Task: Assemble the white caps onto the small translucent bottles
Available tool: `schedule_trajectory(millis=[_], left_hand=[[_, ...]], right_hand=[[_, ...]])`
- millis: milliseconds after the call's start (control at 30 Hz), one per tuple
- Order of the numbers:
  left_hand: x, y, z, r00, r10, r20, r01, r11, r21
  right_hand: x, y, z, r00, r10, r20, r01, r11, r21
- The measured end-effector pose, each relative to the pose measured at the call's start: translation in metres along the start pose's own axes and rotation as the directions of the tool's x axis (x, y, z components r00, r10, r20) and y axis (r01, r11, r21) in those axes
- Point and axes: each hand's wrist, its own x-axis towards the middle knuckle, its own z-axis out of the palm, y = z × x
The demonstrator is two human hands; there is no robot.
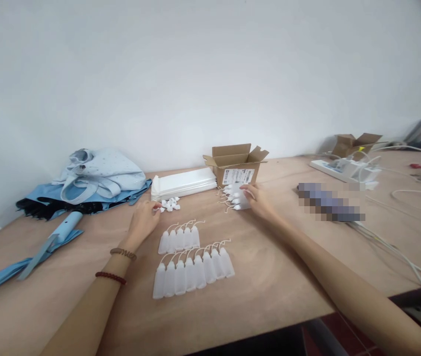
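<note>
My left hand (143,221) reaches toward a small heap of white caps (169,203) and pinches one at its fingertips. My right hand (258,199) rests on a loose pile of small white plastic bottles (234,195) in front of an open cardboard box (235,163), fingers curled on one. Two neat rows of the same white bottles with corded caps lie on the wooden table (277,277) between my arms, the nearer row (193,273) longer than the farther row (180,238).
A stack of white flat bags (183,184) lies left of the box. A blue umbrella (43,237) and pale blue cloth bag (99,175) sit at the left. A power strip (338,169), white cables (399,252) and another small box (355,145) are at the right.
</note>
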Motion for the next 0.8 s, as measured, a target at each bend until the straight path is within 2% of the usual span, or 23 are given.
schedule_trajectory(millis=[167, 400, 567, 667, 800], left_hand=[[0.0, -0.002, -0.001, 0.999, 0.025, 0.028, -0.026, 0.999, 0.039], [-0.003, 0.002, 0.004, 0.997, 0.041, 0.061, -0.043, 0.999, 0.032], [-0.002, 0.003, 0.004, 0.998, 0.03, 0.064, -0.032, 0.999, 0.026], [-0.002, 0.002, 0.005, 0.998, 0.019, 0.063, -0.021, 1.0, 0.023], [-0.002, 0.002, 0.006, 0.998, 0.006, 0.06, -0.008, 1.0, 0.022]], right_hand=[[0.0, -0.017, -0.008, 0.999, -0.031, -0.039, 0.03, 0.999, -0.025], [-0.01, -0.056, -0.013, 0.972, -0.235, 0.01, 0.235, 0.971, -0.037], [-0.016, -0.057, -0.003, 0.962, -0.264, 0.071, 0.27, 0.959, -0.084], [-0.015, -0.055, 0.002, 0.932, -0.333, 0.139, 0.357, 0.909, -0.213], [-0.013, -0.057, 0.001, 0.901, -0.401, 0.164, 0.434, 0.834, -0.34]])
